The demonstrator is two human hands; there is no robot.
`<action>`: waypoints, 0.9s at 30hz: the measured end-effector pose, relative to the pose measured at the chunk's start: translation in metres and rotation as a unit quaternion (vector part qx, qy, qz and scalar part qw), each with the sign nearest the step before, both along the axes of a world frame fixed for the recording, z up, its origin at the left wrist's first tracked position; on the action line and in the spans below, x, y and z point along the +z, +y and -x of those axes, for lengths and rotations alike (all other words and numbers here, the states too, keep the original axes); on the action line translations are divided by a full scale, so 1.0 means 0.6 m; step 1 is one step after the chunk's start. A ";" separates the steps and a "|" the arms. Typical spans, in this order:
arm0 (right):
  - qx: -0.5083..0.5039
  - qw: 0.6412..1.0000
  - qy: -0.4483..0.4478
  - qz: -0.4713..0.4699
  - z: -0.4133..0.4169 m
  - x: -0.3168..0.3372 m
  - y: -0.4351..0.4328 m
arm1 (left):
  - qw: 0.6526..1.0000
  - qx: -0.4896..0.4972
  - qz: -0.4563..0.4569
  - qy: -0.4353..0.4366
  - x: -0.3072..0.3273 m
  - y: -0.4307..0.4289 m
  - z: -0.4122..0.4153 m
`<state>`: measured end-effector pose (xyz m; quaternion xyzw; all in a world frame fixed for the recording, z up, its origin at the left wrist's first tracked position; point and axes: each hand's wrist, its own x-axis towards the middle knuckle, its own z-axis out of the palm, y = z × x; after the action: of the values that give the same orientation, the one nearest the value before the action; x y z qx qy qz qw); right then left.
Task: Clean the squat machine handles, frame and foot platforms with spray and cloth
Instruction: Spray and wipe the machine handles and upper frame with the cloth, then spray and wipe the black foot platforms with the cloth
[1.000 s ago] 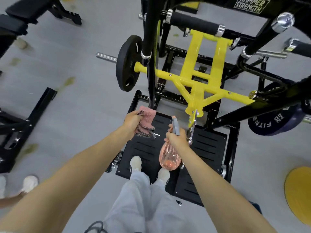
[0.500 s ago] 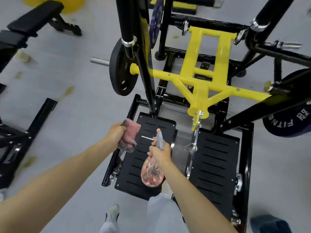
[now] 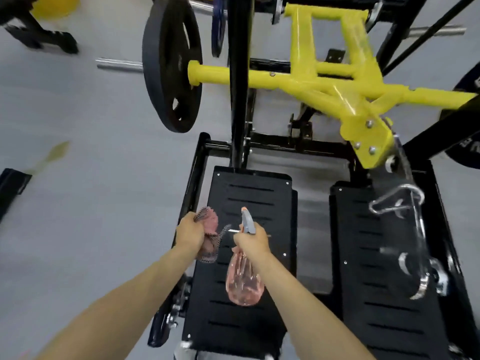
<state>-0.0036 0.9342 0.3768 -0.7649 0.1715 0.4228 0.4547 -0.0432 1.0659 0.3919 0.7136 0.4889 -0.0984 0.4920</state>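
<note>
My left hand [image 3: 189,233] grips a bunched pink cloth [image 3: 211,229] with a dark mesh edge, held over the left edge of the left foot platform [image 3: 249,198]. My right hand [image 3: 251,241] holds a pink spray bottle [image 3: 244,280] by its neck, grey nozzle [image 3: 247,221] pointing away from me, above the same black slotted platform. The right foot platform [image 3: 363,255] lies beside it. The yellow frame [image 3: 332,84] and a black upright post [image 3: 239,81] rise behind the platforms.
A black weight plate [image 3: 171,63] sits on a chrome sleeve at the upper left. A steel carabiner and chain [image 3: 397,206] hang over the right platform. Another machine's black foot [image 3: 39,37] stands on the grey floor far left; a dark plate shows at the right edge.
The view has dropped lower and closer to the foot platforms. Both hands moved down toward the left platform, still holding cloth and bottle. My legs have left the view.
</note>
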 end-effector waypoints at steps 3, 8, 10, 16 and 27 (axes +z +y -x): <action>-0.007 1.000 0.008 0.014 0.021 -0.053 0.032 | 0.998 -0.007 0.065 -0.005 -0.063 0.021 0.052; -0.039 0.995 -0.051 0.077 0.012 -0.105 0.086 | 0.993 -0.009 0.115 -0.001 -0.131 0.070 0.077; -0.038 0.993 -0.064 0.086 -0.005 -0.110 0.110 | 0.994 -0.010 0.112 -0.003 -0.144 0.090 0.068; -0.029 0.991 -0.058 0.113 -0.037 -0.124 0.138 | 0.995 -0.041 0.093 -0.013 -0.160 0.128 0.033; -0.133 0.981 0.031 0.136 -0.008 -0.141 -0.012 | 0.993 -0.063 0.100 0.006 -0.189 0.078 0.058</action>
<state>0.0012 0.9273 0.2925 -0.7763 0.3420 0.3549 0.3930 -0.0782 1.1126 0.2784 0.6894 0.4334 -0.1819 0.5512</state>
